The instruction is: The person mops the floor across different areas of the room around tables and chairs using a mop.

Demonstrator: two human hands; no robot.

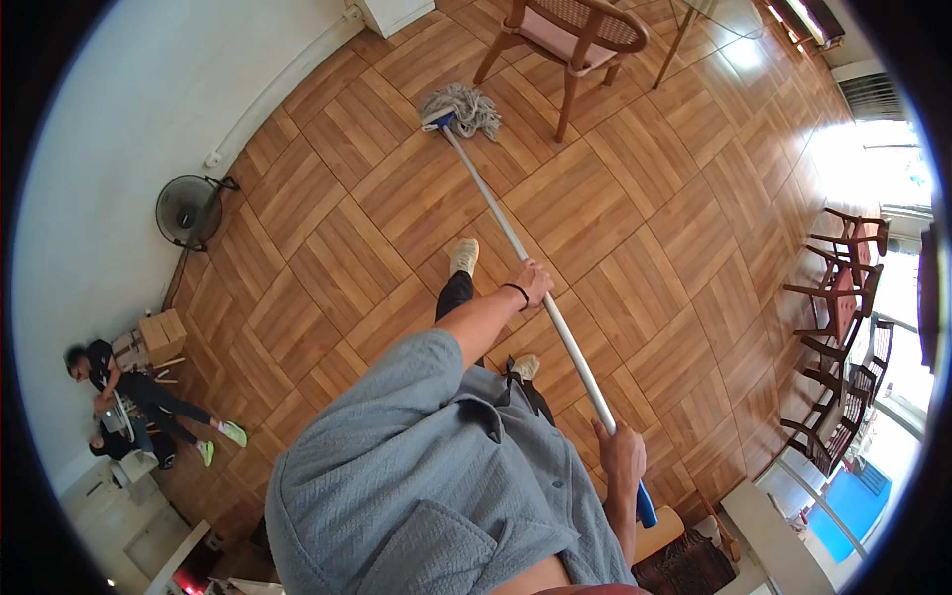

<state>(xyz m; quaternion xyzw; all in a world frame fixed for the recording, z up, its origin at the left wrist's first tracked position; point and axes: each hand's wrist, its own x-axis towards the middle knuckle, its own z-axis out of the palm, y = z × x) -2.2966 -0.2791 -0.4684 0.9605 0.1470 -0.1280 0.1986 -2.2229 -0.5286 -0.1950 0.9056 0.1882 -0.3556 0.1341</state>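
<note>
A string mop with a long white handle (504,220) slants across the wooden floor (387,223). Its grey string head (466,107), joined by a blue clamp, lies on the boards at the far side, left of a wicker-backed chair (583,45). My left hand (533,283), with a dark band at the wrist, is wrapped round the middle of the handle. Lower down, near the blue end grip (647,504), my right hand (621,456) is closed round the same handle. Both my shoes show on the floor, the left foot (463,257) ahead of the right.
A round black fan (188,212) stands by the left wall. Several wooden chairs (843,302) line the right side near bright windows. At lower left, a person (129,382) sits beside cardboard boxes (162,337). A glass-topped table (729,15) is at the far right.
</note>
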